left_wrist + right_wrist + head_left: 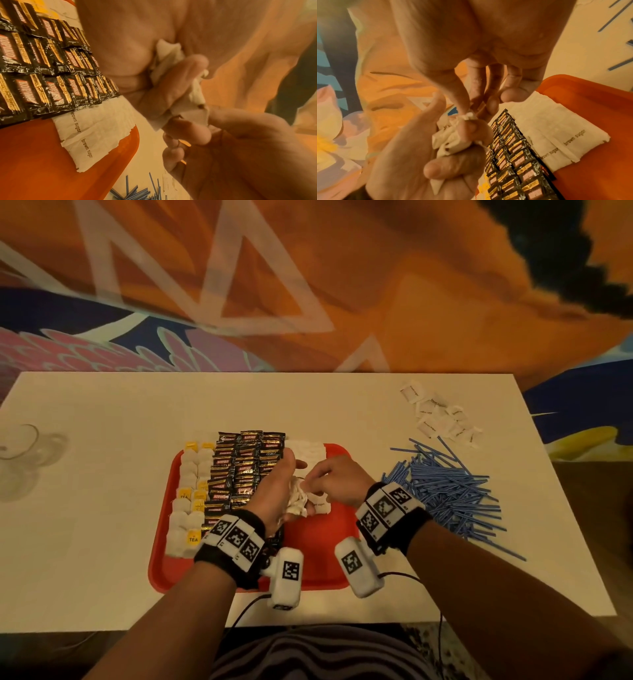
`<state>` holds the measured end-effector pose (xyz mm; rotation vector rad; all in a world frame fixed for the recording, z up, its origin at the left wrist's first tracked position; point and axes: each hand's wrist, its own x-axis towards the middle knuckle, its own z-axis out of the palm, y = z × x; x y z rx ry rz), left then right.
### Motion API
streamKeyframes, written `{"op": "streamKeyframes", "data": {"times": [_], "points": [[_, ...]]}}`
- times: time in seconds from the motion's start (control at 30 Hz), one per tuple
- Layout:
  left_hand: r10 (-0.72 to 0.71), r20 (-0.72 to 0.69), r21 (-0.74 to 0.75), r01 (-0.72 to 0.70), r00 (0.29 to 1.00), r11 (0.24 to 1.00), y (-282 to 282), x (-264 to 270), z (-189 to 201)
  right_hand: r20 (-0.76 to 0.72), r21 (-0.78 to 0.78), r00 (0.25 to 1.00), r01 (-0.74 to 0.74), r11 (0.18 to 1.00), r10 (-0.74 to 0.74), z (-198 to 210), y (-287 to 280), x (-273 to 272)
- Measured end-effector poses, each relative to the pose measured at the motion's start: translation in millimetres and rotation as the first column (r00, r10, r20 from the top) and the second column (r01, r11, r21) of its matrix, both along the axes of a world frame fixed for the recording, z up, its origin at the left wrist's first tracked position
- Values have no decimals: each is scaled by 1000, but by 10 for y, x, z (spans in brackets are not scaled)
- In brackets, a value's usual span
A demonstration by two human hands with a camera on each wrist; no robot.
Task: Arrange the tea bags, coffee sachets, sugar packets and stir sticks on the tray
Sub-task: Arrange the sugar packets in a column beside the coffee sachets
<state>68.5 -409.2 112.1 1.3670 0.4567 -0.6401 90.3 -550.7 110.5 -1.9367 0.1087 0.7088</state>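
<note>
Clutching a bunch of sugar packets point(297, 501), left hand point(274, 494); right hand point(337, 482) pinches one.

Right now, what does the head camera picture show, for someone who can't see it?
Two hands meet over a red tray: the left hand holds a bunch of sugar packets, and the right hand pinches one. Tea bags and coffee sachets fill the tray's left.

Black wristbands point(236, 556), white coded marker blocks point(287, 577), black cables, striped clothing
</note>
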Motion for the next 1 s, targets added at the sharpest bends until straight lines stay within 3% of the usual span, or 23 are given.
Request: {"op": "streamKeyframes", "data": {"times": [0.2,0.47,0.73,0.87,1.0], "points": [[-45,57,-1,45,997,999,57,20,-66,-36,73,993,115,991,-112,-11,-3,10],[33,47,-8,-32,998,999,144,-16,-137,-97,184,945,327,927,-313,-71,2,82],[51,118,76,-61,992,995,149,-16,-183,-52,131,967,253,959,-249,-116,-66,97],[221,118,40,-227,968,973,103,-7,-216,-89,238,975,217,947,-202,-81,-86,87],[240,197,72,-259,951,963,78,-23,-240,-110,285,970,239,928,-216,-111,-65,78]]}}
